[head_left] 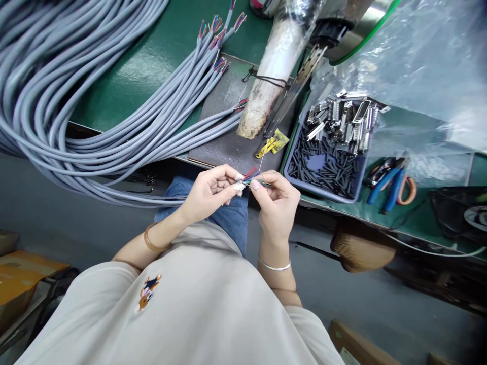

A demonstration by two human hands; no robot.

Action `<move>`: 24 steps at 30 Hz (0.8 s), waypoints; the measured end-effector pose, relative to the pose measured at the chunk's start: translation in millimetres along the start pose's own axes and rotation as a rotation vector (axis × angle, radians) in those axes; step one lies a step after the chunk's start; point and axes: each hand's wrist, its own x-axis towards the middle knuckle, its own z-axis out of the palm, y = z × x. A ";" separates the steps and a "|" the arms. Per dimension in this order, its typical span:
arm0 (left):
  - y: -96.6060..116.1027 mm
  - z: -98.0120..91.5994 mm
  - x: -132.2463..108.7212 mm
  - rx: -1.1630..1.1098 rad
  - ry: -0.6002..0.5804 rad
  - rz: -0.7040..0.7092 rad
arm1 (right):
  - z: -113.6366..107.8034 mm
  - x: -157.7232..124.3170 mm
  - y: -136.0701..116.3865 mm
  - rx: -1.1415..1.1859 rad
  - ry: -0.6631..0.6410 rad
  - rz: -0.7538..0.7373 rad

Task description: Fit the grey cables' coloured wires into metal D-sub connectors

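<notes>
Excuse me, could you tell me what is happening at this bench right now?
A seated person holds the stripped end of a grey cable between both hands. The left hand pinches it while the right hand picks at its coloured wires. A big bundle of grey cables lies across the green bench. A blue tray of small black tubes and metal parts sits to the right, with blue-handled pliers beside it.

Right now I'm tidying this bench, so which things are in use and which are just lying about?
In use:
- coloured wires, pinched between the left hand and the right hand
- the grey cable they come from

Lying about:
- blue tray of black sleeves and metal parts
- blue-handled cutters
- cable bundle
</notes>
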 end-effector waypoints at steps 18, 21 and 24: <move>-6.6 -6.7 2.7 0.598 -0.001 0.611 | -11.9 -0.8 -10.7 -0.189 -0.032 -0.080; -7.8 -9.5 4.3 0.709 -0.015 0.768 | -12.7 -2.4 -6.2 -0.184 -0.028 -0.121; -7.4 -12.1 5.8 0.840 -0.049 0.860 | -14.4 -4.7 -2.4 -0.199 0.004 -0.231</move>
